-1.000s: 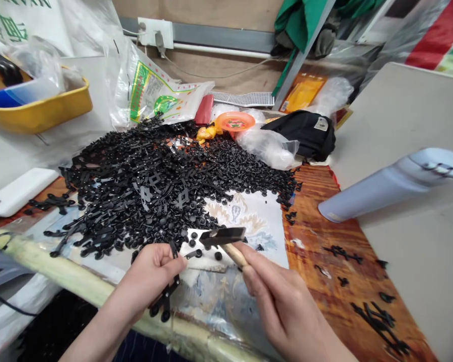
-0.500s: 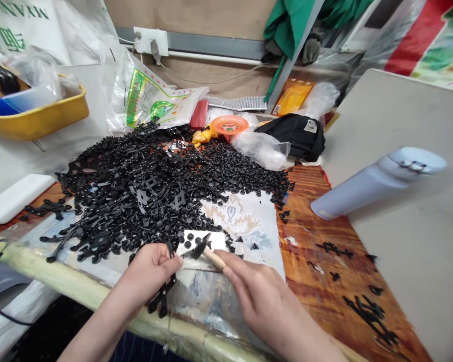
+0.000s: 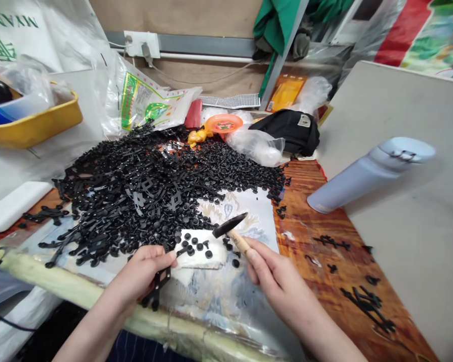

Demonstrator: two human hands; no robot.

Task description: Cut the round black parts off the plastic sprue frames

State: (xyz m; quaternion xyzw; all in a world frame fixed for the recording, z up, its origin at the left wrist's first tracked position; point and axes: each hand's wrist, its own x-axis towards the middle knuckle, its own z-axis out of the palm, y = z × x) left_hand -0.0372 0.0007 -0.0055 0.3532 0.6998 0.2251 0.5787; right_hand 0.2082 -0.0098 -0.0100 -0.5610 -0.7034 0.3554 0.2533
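My right hand (image 3: 270,266) is closed around the wooden handle of a small hammer (image 3: 229,225) with a dark, tapered head. The head is raised over the right edge of a white block (image 3: 215,257). Several small round black plastic pieces (image 3: 200,246) lie on that block. My left hand (image 3: 149,269) pinches a black plastic strip (image 3: 160,284) with round knobs, at the block's left edge. One end of the strip reaches over the block, while the rest hangs down below my fingers.
A large heap of black plastic parts (image 3: 136,176) spreads behind the hands. Blue-grey bottle (image 3: 362,178) on the right; loose black parts (image 3: 370,306) on the brown wooden surface (image 3: 305,296). White flat box (image 3: 17,206) and yellow bin (image 3: 33,128) on the left. Orange dish (image 3: 223,123) and black bag (image 3: 290,133) behind.
The hammer has lifted off the strip and moved right and up with my right hand. More round pieces now show on the white block. My left hand has shifted slightly left.
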